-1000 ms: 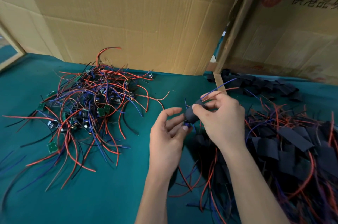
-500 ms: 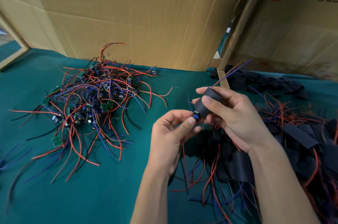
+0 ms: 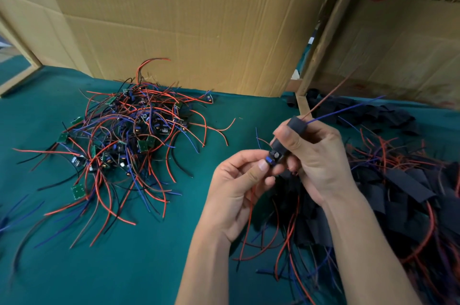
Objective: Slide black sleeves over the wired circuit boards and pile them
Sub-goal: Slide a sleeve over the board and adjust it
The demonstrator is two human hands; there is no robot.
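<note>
Surface: you work on a green cloth (image 3: 149,267).
Backdrop: creased cardboard sheet (image 3: 186,26) stands before you.
Right: printed cardboard box (image 3: 398,38), wooden slat (image 3: 326,31) beside it.

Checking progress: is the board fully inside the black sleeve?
Not fully: the board shows below the sleeve, pinched by the left hand; the right hand grips the sleeve.

two hands (image 3: 239,187), one sleeve (image 3: 296,125) held between them with one red wire (image 3: 331,92) and one blue wire (image 3: 348,108) sticking out, three heaps on the cloth, two cardboard boxes (image 3: 189,18) behind; boards too tangled to count
</note>
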